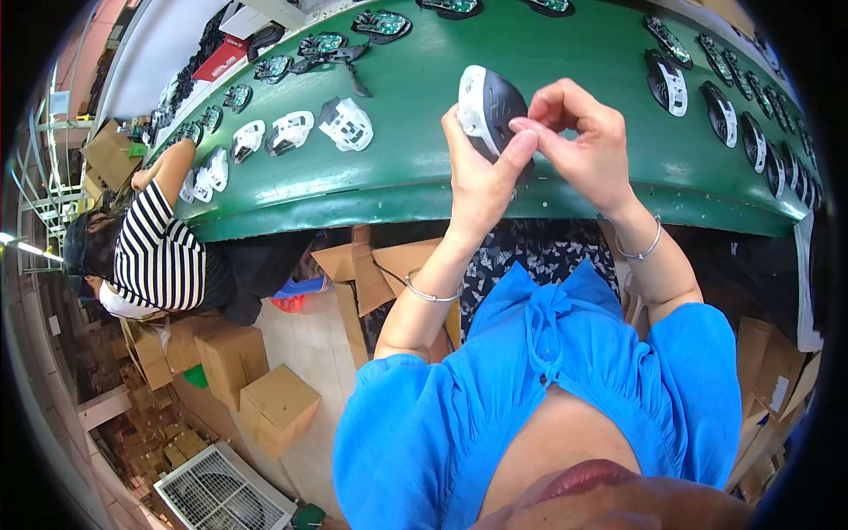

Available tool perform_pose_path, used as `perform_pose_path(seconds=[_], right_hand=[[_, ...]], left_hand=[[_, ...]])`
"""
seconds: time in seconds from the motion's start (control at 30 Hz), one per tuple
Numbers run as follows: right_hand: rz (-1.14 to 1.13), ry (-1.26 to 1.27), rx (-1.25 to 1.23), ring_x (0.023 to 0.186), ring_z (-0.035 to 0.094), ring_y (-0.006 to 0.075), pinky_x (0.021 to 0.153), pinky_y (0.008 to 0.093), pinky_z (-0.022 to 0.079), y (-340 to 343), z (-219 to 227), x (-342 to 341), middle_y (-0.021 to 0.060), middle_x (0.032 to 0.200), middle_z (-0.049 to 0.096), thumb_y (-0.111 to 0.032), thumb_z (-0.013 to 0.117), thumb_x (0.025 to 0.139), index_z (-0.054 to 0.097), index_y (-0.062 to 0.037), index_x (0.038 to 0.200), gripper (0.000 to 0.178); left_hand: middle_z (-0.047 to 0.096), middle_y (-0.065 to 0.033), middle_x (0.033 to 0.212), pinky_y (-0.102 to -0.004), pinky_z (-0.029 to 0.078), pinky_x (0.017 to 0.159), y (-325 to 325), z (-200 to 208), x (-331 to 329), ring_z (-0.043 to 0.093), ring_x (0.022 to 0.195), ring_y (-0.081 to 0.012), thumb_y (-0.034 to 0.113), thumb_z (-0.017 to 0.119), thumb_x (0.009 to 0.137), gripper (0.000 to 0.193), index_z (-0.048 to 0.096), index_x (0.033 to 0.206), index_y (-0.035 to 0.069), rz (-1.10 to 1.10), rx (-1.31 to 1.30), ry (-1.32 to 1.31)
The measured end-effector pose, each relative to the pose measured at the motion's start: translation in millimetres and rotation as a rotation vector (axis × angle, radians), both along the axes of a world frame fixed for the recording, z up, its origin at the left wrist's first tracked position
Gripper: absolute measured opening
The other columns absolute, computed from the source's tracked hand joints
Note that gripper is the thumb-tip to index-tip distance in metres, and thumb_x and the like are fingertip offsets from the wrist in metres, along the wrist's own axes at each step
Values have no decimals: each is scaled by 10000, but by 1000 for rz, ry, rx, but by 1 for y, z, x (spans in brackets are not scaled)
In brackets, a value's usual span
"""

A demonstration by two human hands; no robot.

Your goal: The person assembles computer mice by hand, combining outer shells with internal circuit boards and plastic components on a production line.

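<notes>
My left hand [483, 183] grips a black and white computer mouse shell [502, 104], held up over the green table. Its fingers wrap round the lower left side, and the thumb presses along the lower edge. The shell tilts, with the white part to the left and the black cover to the right. Against the right edge of the cover, my right hand [585, 141] is closed in a pinch, thumb and index tips together. Whatever lies between those tips is too small to make out.
The green conveyor-like table [397, 159] carries white shell parts [346, 124] and black bases with green circuit boards [382, 26] at left. More black and white shells [668, 84] line the right. A person in stripes [163, 247] works at far left. Cardboard boxes [280, 408] stand on the floor.
</notes>
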State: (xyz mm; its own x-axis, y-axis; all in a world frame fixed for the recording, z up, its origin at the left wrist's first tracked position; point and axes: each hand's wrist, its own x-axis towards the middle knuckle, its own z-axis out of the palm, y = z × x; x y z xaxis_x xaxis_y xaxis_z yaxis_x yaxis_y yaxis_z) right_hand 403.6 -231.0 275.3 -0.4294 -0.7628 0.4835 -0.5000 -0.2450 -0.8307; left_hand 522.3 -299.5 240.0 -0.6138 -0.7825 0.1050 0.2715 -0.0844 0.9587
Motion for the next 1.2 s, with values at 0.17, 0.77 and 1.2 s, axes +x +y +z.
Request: perform_pose_path(seconds=[0.17, 0.77, 1.2], right_hand=[[160, -323, 136, 714, 568, 61, 622, 188, 481, 14, 4, -5, -15, 778, 575, -14, 723, 742, 576, -15, 892, 210], [498, -634, 278, 779, 600, 60, 718, 206, 501, 25, 19, -21, 37, 858, 653, -61, 716, 790, 635, 33, 959, 210], [364, -888, 231, 734, 598, 69, 715, 205, 487, 27, -7, -17, 42, 822, 662, -77, 728, 770, 648, 24, 925, 201]], left_hand=[[478, -123, 1130, -325, 451, 882, 1, 3, 13, 517, 1033, -194, 320, 733, 789, 769, 261, 1301, -6, -43, -70, -23], [386, -198, 1223, -407, 372, 960, 2, -4, 29, 445, 1130, -298, 217, 756, 713, 839, 241, 1340, 1, -40, -606, -130], [473, -115, 1182, -326, 392, 944, 13, 2, 12, 488, 1090, -211, 193, 687, 816, 569, 435, 1272, -35, 56, -621, -280]])
